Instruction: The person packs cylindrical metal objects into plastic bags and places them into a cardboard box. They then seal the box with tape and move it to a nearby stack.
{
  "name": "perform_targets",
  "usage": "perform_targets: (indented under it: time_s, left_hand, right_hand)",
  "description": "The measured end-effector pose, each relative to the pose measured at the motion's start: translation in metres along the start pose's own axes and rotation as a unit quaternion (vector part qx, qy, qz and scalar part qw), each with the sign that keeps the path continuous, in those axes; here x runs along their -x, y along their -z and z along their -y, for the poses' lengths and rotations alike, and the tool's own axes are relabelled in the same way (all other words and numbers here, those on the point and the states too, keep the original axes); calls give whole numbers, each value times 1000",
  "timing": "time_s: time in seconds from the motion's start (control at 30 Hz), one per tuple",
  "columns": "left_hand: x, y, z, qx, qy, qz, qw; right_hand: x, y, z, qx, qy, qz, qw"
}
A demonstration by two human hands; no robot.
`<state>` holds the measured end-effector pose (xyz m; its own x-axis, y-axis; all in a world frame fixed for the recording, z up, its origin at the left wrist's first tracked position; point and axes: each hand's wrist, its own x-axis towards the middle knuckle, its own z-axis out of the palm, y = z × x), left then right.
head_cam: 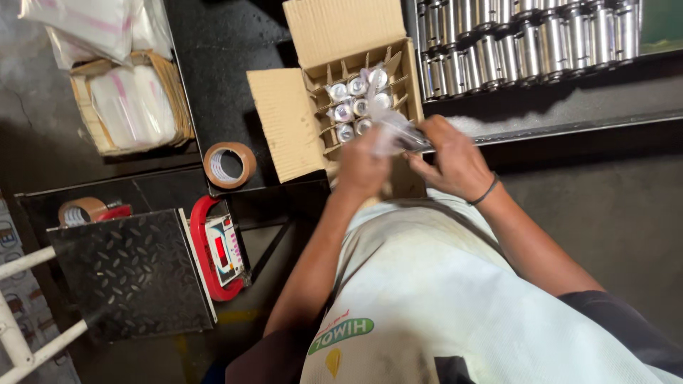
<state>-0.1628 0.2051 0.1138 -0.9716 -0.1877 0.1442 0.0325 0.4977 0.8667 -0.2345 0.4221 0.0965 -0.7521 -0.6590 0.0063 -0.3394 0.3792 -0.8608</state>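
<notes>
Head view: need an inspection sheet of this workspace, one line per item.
Surface: dark bench, worn.
Job's things: open cardboard box with divider cells, several holding bagged metal cylinders; a clear plastic bag held over it.
Clutter: two tape rolls, a stack of plastic bags, a platform scale with a red-framed display.
Grippers: left hand and right hand both grip the clear bag; blurred.
Cables: nothing seen.
Surroundings: rows of metal cylinders on a shelf at upper right; white frame at lower left.

Tape roll [229,165], weighing scale [135,274], stacked plastic bags [131,103].
</notes>
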Motion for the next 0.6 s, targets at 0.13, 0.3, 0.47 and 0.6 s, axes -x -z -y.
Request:
perform_targets:
  time_s: [0.13,0.3,0.47,0.6]
  left_hand:
    - [11,-13,22,317,83,25,944]
    - [38,18,84,276,389,-38,878]
    - [61,26,110,202,313,46,927]
    - [62,24,111,421,361,19,832]
  right_hand:
    - [-11,-10,31,-289,-175,-11,941]
    - [-10,-35,63,-71,-34,-29,996]
    - [-37,-77,47,84,-14,107,991]
    - [-48,-82,39,18,-168,146,975]
